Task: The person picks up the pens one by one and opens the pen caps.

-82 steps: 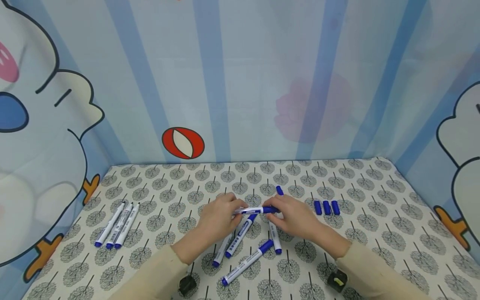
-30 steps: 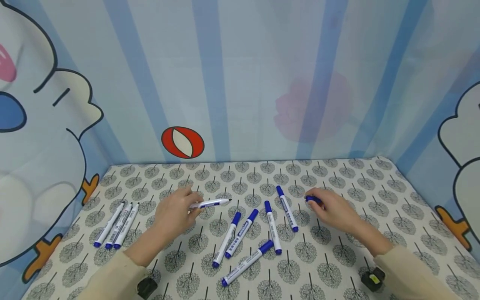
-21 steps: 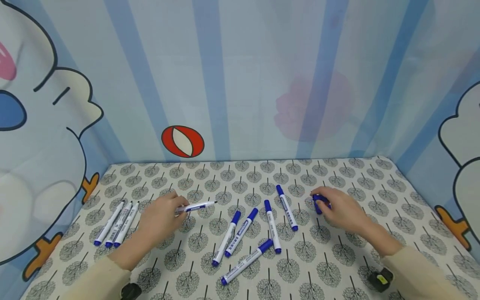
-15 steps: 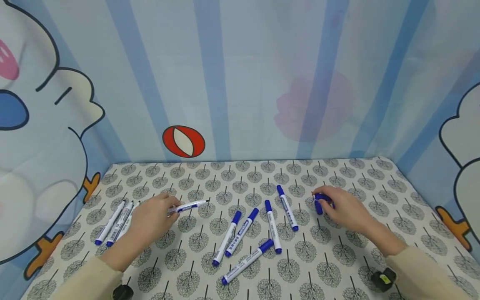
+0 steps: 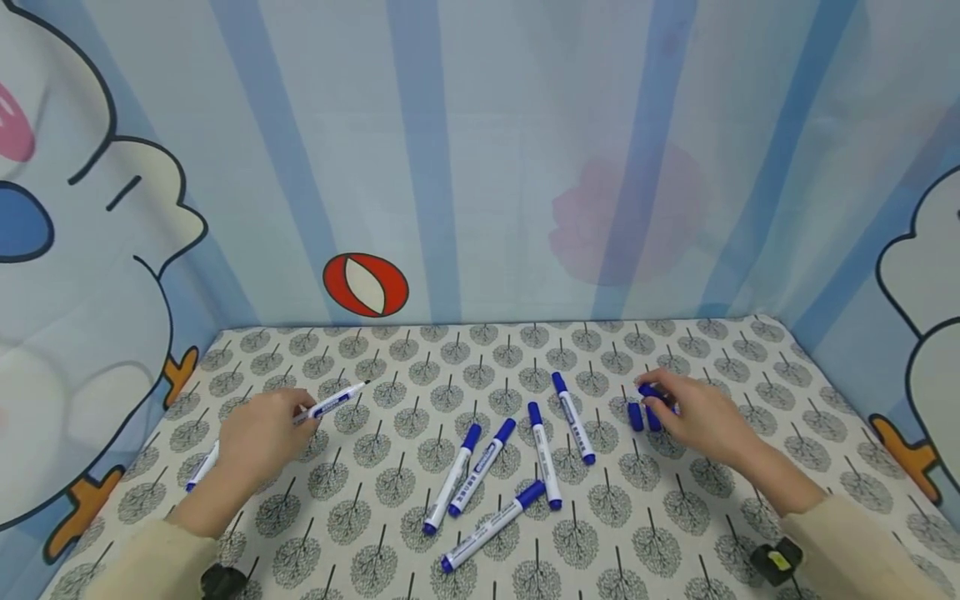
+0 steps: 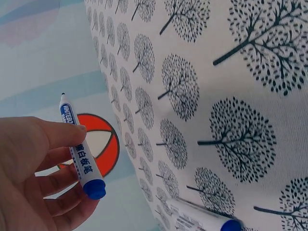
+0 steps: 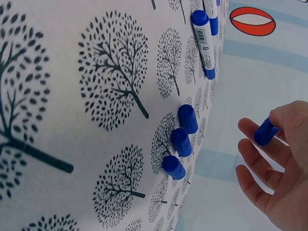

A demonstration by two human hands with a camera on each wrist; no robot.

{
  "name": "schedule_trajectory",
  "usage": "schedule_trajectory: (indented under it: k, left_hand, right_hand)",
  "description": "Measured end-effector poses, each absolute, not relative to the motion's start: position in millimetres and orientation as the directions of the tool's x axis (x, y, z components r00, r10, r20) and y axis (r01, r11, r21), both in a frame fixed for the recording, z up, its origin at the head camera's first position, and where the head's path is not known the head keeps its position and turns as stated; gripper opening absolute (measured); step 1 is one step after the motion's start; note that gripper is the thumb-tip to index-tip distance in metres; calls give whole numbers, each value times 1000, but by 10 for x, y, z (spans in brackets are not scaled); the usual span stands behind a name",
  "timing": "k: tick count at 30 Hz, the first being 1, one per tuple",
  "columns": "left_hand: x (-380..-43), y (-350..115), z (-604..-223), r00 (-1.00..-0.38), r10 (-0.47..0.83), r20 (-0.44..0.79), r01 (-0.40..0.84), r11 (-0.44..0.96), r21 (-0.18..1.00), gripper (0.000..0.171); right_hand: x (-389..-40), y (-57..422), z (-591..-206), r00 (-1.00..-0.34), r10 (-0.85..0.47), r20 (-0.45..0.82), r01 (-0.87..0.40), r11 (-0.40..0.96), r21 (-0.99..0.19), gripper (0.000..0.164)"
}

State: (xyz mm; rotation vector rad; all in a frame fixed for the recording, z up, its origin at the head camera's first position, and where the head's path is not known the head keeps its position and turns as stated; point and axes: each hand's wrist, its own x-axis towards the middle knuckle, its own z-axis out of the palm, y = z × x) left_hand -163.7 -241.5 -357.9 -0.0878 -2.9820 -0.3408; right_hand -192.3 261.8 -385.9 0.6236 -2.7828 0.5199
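My left hand (image 5: 264,429) pinches an uncapped whiteboard marker (image 6: 79,144) between thumb and fingers, its black tip bare and its blue end toward the palm side. In the head view that hand hovers over the uncapped markers at the left, hiding most of them; one blue end of a marker (image 5: 198,477) shows beside the wrist. At the right, my right hand (image 5: 701,417) pinches a blue marker cap (image 7: 265,132) by thumb and forefinger. Below it on the cloth stand or lie several loose blue caps (image 7: 181,142) in a row, apart from the held one.
Several capped markers lie on the tree-patterned cloth (image 5: 375,517) between the hands, among them a slanted front marker (image 5: 491,527) and a far marker (image 5: 573,418). A striped curtain (image 5: 495,167) rises behind the table's back edge.
Earlier both hands met at one capped marker in the middle. The cap came off into my right hand, which moved right to the loose caps; my left hand carried the marker left.
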Motion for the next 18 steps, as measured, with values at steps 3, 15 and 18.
schedule_trajectory:
  k: [3,15,18]
  left_hand:
    - [-1659,-2503,-3569,-995,0,105,26,969,245,20]
    - [-1681,-2735,-3538,-998,-58,18,-52,966,255,29]
    - [-1679,-2767,-3556,-997,-73,9,-69,965,254,29]
  right_hand:
    - [-1911,2645,-3852,-877,-365,312,-452,846,-283,28]
    - [-1907,2737,-3829,-862,-369,347,-469,840,-274,24]
    - [-1907,2762,-3833,-846,-375,380,-487,833,-262,23]
